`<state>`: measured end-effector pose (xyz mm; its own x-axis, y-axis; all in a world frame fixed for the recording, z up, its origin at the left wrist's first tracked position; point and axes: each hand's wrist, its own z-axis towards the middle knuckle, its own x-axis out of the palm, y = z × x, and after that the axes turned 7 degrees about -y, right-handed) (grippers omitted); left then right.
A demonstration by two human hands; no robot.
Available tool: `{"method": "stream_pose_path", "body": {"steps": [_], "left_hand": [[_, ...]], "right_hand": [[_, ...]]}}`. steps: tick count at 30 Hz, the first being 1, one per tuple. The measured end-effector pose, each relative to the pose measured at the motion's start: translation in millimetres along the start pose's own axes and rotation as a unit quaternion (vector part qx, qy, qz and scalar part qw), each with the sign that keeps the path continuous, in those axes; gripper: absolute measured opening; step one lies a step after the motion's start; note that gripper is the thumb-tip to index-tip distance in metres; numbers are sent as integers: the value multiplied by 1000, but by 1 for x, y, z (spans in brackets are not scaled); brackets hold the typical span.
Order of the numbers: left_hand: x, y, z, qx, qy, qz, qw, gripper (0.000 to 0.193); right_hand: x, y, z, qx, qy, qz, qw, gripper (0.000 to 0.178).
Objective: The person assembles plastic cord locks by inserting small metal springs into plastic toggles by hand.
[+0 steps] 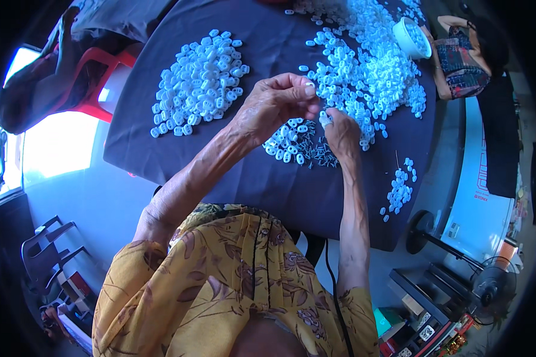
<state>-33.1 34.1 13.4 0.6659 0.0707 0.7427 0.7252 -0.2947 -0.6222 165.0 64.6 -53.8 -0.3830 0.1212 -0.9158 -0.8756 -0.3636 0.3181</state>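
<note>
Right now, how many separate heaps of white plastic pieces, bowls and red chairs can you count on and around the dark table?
Heaps of white plastic pieces: 4
White bowl: 1
Red chair: 1
Total: 6

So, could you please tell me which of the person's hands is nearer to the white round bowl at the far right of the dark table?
Right. The right hand lies below-left of the white round bowl; the left hand is farther left.

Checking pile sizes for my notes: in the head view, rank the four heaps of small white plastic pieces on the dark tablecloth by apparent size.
1. Far right heap
2. Far left heap
3. Small heap under the hands
4. Scattered cluster near the right edge

The last two look close.
</note>
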Motion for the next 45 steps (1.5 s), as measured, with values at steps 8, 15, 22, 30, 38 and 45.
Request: {"method": "stream_pose_path", "body": {"steps": [8,15,22,30,38,45], "left_hand": [[-2,6,-3,-35,-36,1,999,11],[13,11,-5,-19,-15,3,1000,12],[40,15,-4,19,-13,7,1000,16],[48,16,-8,93,-13,78,993,13],[55,17,-16,114,1,96,989,11],[61,14,-19,105,-7,66,992,10]], "right_hand": [[-13,6,2,-41,-7,47,998,8],[-73,37,6,187,-30,587,787,12],[-93,47,4,113,-108,500,852,11],[-111,59,2,-15,-138,267,954,19],[-120,71,-4,72,-108,418,899,25],[-126,79,-4,109,-132,458,872,25]]}}
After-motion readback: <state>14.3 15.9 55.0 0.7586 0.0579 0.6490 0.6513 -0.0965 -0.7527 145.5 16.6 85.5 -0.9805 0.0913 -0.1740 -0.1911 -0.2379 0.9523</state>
